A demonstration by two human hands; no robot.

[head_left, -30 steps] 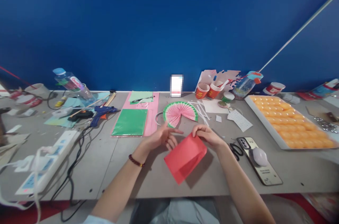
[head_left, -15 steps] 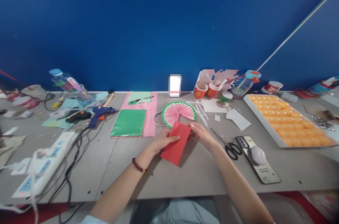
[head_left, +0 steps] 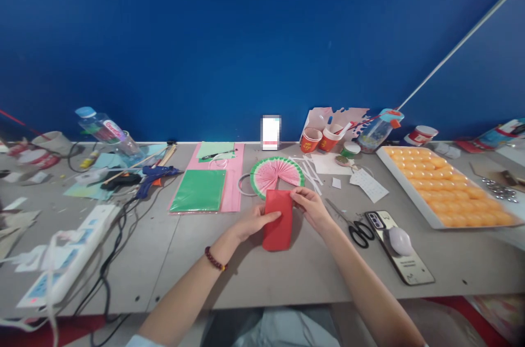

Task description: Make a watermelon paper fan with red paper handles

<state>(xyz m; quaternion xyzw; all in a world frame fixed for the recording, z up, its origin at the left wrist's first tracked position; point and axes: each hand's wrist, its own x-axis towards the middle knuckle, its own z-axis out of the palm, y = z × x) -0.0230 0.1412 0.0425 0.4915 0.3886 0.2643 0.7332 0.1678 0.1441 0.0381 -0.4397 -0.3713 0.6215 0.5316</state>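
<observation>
Both hands hold a folded piece of red paper above the table, its long sides nearly upright in view. My left hand grips its left side, thumb laid across the front and the other fingers hidden behind. At the top right corner, my right hand pinches the paper between thumb and fingers. Just beyond lies a pleated paper fan, pink with a green and white rim like a watermelon, with a gap at its near side. A pale ring lies at the fan's left.
Scissors and a phone with a rounded pale object on it lie right. Green paper, a blue glue gun and a power strip lie left. An orange-filled tray and paper cups stand farther back.
The red paper has turned from a slant to nearly upright, its lower end swinging right. My right hand has shifted slightly and now pinches the top right corner.
</observation>
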